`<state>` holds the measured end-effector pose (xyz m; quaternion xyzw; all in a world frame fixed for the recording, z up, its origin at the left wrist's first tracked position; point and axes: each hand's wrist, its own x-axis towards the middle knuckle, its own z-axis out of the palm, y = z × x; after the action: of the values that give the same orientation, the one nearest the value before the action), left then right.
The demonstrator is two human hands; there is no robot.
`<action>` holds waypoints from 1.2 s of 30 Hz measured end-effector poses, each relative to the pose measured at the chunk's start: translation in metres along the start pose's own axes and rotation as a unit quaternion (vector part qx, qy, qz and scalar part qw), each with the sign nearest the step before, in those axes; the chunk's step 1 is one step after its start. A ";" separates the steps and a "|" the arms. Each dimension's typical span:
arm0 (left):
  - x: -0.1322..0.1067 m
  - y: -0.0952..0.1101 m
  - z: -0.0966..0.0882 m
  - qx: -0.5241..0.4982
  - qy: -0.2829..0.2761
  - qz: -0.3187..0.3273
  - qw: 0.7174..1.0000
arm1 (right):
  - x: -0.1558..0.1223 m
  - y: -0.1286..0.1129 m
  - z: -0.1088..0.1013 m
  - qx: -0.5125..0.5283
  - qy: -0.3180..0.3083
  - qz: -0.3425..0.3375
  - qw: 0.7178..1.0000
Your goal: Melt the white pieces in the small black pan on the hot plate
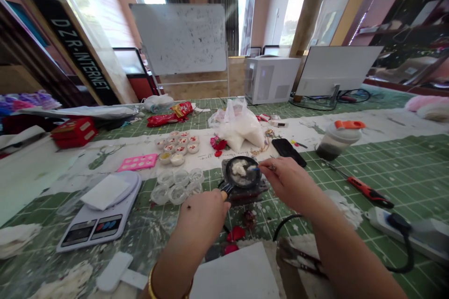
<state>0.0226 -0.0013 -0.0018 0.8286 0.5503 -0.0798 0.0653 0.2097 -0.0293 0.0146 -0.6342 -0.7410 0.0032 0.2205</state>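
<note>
At the pan rim, right hand, left hand on handle

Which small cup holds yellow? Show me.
The front-left small cup in the cluster by the pink mold: its contents are yellow, while its neighbours show white or red.

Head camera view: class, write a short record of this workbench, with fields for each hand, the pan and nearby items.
Left hand: grips the handle of the pan
Right hand: pinches a blue-tipped stick over the pan
Pan: small black pan on a dark stand
Pan contents: white lumps
Nearby: clear plastic cups, digital scale, black phone, red-handled screwdriver
</note>
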 end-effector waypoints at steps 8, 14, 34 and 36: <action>-0.001 0.000 0.001 -0.001 0.004 0.000 1.000 | 0.003 0.003 0.002 0.011 0.011 -0.004 1.000; 0.000 0.000 0.000 0.001 -0.001 0.002 1.000 | 0.002 0.003 0.000 0.045 -0.013 -0.034 0.998; 0.000 0.001 -0.002 0.005 0.000 -0.002 1.000 | -0.002 0.002 -0.003 0.033 -0.006 -0.028 0.999; -0.001 0.001 -0.002 0.003 0.000 -0.001 1.000 | 0.000 0.002 -0.003 0.015 0.003 -0.008 1.000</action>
<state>0.0232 -0.0021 0.0003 0.8280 0.5513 -0.0814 0.0622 0.2127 -0.0301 0.0166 -0.6247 -0.7455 0.0106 0.2319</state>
